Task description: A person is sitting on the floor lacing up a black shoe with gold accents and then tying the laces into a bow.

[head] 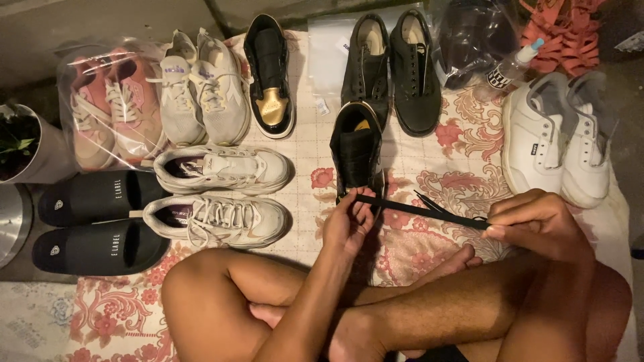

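Both hands, left and right, each grip pinching one black lace beside one black high-top.

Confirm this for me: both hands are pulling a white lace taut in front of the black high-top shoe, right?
Not quite. The head view shows the lace is black, not white. The left hand and right hand do stretch it in front of the black high-top shoe.

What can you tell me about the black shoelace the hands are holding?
The lace is flat, black and looks like woven fabric. It is stretched almost straight between the left hand and the right hand, sloping slightly down to the right. Its left end is pinched just below the black shoe. Near the right hand, thin loose ends stick up. It hangs above the flowered cloth.
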